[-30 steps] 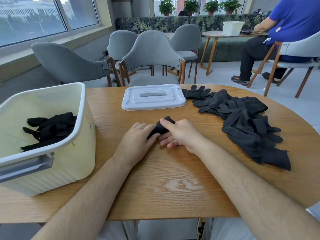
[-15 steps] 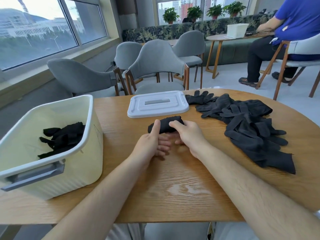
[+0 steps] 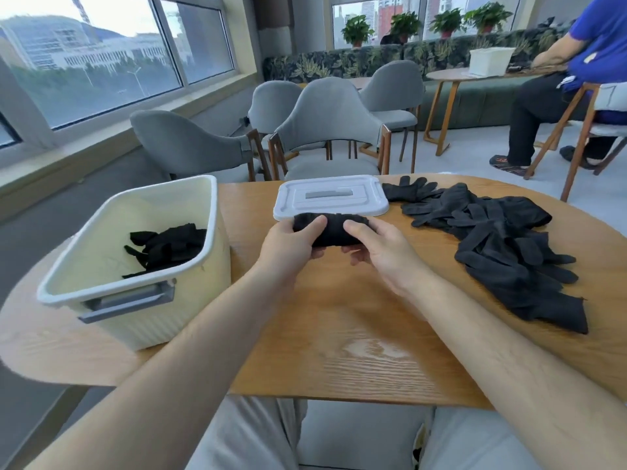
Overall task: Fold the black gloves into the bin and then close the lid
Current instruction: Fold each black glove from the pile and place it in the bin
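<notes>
Roughly midway: my left hand (image 3: pixel 291 242) and right hand (image 3: pixel 376 247) both grip a rolled black fabric glove bundle (image 3: pixel 334 228) above the wooden surface (image 3: pixel 339 334). Some folded black gloves (image 3: pixel 166 245) lie in the cream plastic bin (image 3: pixel 152 323); a loose black glove pile (image 3: pixel 502 242) waits, and the white plastic lid (image 3: pixel 329 198) is off.

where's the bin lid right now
Head view: the white lid lies flat on the table, far centre, between the cream bin on the left and the black glove pile on the right, just beyond the folded glove.
</notes>
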Available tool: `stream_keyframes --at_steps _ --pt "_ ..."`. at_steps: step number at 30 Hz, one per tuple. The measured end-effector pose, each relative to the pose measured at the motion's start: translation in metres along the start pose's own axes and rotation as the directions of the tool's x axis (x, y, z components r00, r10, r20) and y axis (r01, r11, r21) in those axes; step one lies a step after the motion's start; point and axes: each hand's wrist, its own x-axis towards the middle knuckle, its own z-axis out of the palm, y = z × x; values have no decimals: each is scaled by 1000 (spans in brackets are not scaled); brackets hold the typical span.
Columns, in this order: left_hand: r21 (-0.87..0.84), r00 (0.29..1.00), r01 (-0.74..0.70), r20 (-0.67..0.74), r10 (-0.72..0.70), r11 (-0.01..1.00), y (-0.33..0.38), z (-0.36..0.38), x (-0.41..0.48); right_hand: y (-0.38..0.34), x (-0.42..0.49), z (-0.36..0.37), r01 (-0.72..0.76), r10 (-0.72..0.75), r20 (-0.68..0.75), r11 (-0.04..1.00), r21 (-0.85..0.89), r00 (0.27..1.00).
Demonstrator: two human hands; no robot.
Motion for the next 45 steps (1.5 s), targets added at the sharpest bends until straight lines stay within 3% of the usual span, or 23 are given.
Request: stream_keyframes --at_steps 4,8,14,17,20,23,26,28,31,38,41,43,45 --pt "145 993 -104 -41 111 984 37 -43 -15 -31 1 36 33 -34 68 999 12 997" --pt "224 987 -123 -75 143 967 68 -102 -22 -63 12 87 87 -69 157 990 -110 985" --pt "265 990 8 -137 30 964 85 -199 -12 -106 38 178 122 -2 310 922 -367 951" --pt "313 986 104 -160 -55 944 79 -230 3 -117 55 219 140 104 360 794 -591 927" --pt "393 976 201 -163 -147 897 68 -252 23 -114 67 253 51 251 349 743 -667 903" --pt "555 967 256 -139 -215 791 56 -260 40 -106 74 275 -72 412 314 695 -715 855" --pt "804 947 264 -110 -303 533 44 -255 48 -93 79 288 -128 527 281 611 -781 802" --pt "907 946 190 -68 -316 375 41 -251 53 -81 82 293 -91 534 273 558 -825 800" --pt "970 952 99 -27 -304 223 38 -249 59 -66 88 297 29 491 269 443 -896 828" --pt "999 968 -17 26 -249 37 27 -242 64 -54 97 300 43 494 219 342 -939 842" --pt "998 990 -29 22 -137 -48 20 -242 65 -57 98 299 76 466 204 279 -957 861" --pt "999 998 -12 9 -69 -50 21 -242 65 -57 98 299 83 450 203 274 -958 869" --pt "999 992 -8 3 -125 -33 25 -242 64 -58 97 301 77 460 199 269 -960 865"
